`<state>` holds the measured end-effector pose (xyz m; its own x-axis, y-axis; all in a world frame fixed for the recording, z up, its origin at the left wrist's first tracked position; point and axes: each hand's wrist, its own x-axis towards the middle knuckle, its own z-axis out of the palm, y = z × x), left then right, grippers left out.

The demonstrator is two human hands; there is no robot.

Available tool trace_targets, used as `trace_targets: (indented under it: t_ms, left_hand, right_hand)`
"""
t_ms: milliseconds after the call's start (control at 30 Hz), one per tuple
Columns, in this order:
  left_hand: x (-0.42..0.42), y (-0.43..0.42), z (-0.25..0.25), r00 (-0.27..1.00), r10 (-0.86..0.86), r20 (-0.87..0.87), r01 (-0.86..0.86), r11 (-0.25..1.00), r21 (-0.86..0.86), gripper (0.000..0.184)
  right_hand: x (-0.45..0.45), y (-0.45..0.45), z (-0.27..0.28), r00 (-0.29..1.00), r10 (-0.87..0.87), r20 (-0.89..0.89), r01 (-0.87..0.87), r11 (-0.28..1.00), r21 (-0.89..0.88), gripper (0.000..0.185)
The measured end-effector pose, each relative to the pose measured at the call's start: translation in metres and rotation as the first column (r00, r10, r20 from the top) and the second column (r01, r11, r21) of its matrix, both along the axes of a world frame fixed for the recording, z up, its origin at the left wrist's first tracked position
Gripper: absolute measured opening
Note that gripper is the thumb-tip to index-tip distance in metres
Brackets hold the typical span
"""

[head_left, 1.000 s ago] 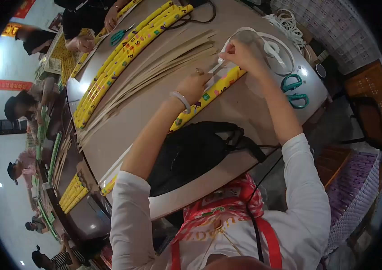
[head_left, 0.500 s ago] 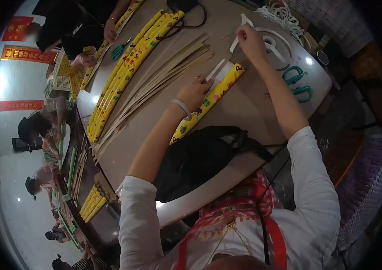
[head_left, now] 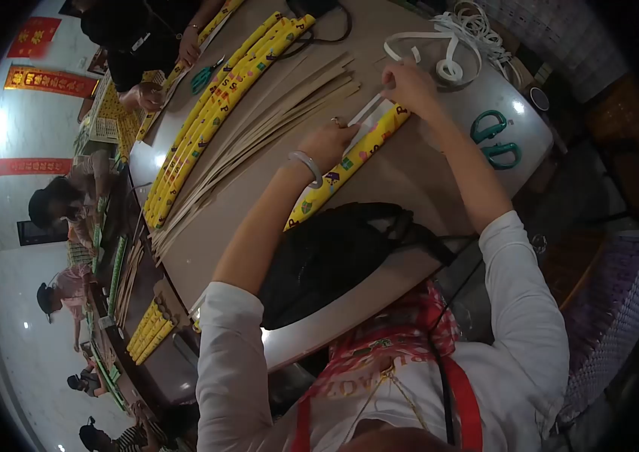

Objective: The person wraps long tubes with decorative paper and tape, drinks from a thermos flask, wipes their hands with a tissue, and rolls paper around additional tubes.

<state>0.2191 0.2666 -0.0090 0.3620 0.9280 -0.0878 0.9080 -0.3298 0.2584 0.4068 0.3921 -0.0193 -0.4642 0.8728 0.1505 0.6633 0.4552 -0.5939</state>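
Observation:
A long yellow strip with a colourful printed pattern (head_left: 346, 164) lies slantwise on the table in front of me. My left hand (head_left: 325, 145), wearing a ring and a bangle, is closed at its upper edge. A narrow white tape (head_left: 367, 110) runs along that edge between my hands. At the far end of the strip my right hand (head_left: 410, 87) has its fingertips pinched together on the white tape; the exact grip is partly hidden. Just beyond my right hand is a loose tape coil (head_left: 449, 71). Teal-handled scissors (head_left: 494, 139) lie to its right.
A black bag (head_left: 334, 260) lies at the near table edge. Several finished-looking yellow rolls (head_left: 221, 113) and thin wooden strips (head_left: 259, 132) lie to the left. Across the table, a person's hand (head_left: 188, 49) is beside more teal-handled scissors (head_left: 205, 75). Tangled white straps (head_left: 481, 34) sit at the back right.
My right hand has come down from above the strip's far end to that end, bringing the tape lower. My left hand stays at the strip's edge, shifted slightly.

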Motion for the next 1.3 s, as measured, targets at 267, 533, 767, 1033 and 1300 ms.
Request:
trace_targets:
  t_ms: [267,533,767,1033,1300]
  left_hand:
    - [0.007,-0.005,0.028,0.992,0.111,0.054,-0.109,0.993,-0.04,0.028]
    - [-0.13,-0.21,0.052,0.815,0.524,0.248,-0.562,0.818,0.12,0.023]
    - [-0.181,-0.404,0.04,0.726,0.688,0.009,-0.656,0.696,-0.292,0.047]
    - [-0.17,-0.392,0.036,0.757,0.622,-0.203,-0.654,0.729,-0.202,0.037]
    - [-0.165,-0.39,0.051,0.538,0.819,-0.199,-0.839,0.544,-0.032,0.037]
  right_hand:
    - [-0.006,0.008,-0.003,0.977,0.054,-0.206,-0.01,0.978,0.207,0.007]
    - [-0.013,-0.013,0.038,0.732,0.526,-0.433,-0.595,0.803,-0.029,0.021]
    - [-0.041,-0.06,0.061,0.49,0.793,0.361,-0.782,0.583,-0.22,0.044]
    - [-0.061,-0.063,0.054,0.334,0.832,0.444,-0.799,0.5,-0.336,0.034]
    - [-0.067,-0.079,0.057,0.638,0.688,0.346,-0.73,0.683,-0.011,0.031]
